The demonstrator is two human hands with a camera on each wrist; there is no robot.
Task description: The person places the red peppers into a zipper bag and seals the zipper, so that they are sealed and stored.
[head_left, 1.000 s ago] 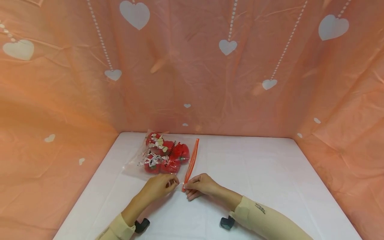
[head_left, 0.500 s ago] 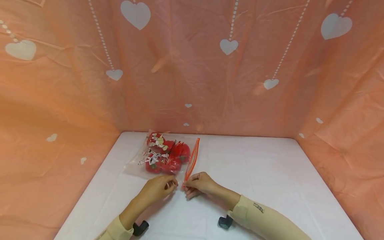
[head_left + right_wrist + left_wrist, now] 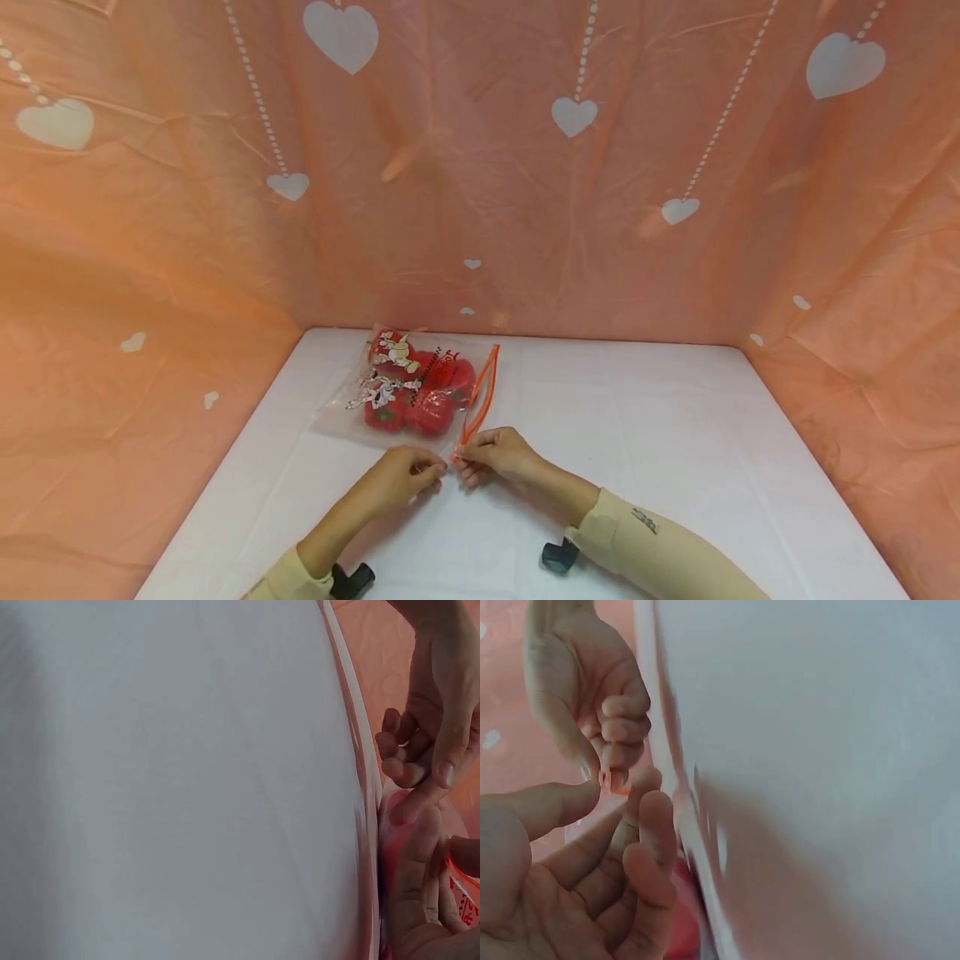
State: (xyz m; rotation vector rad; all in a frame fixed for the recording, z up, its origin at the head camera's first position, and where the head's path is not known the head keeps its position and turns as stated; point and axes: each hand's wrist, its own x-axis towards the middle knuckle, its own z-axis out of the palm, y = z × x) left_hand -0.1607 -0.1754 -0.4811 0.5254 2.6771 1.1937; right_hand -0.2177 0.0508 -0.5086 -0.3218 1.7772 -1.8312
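Note:
A clear zip bag (image 3: 337,412) with cartoon prints and an orange zip strip (image 3: 487,383) lies toward the back left of the table. Several red bell peppers (image 3: 431,412) are inside it. My right hand (image 3: 498,454) pinches the near end of the orange strip between thumb and index finger, its other fingers curled in the left wrist view. My left hand (image 3: 401,479) is just left of that end. Its fingers (image 3: 656,825) are loosely bent, and the thumb looks apart from the index finger. Whether they touch the clear film is hard to see.
A white cloth covers the table (image 3: 622,467). Orange curtains (image 3: 525,208) with white hearts hang behind it and on both sides. Small black wrist devices (image 3: 558,557) sit under both forearms.
My right hand has shifted slightly up and left with the strip's near end. The two orange strips bow apart at mid-length. My left hand stays beside it, lowering slightly.

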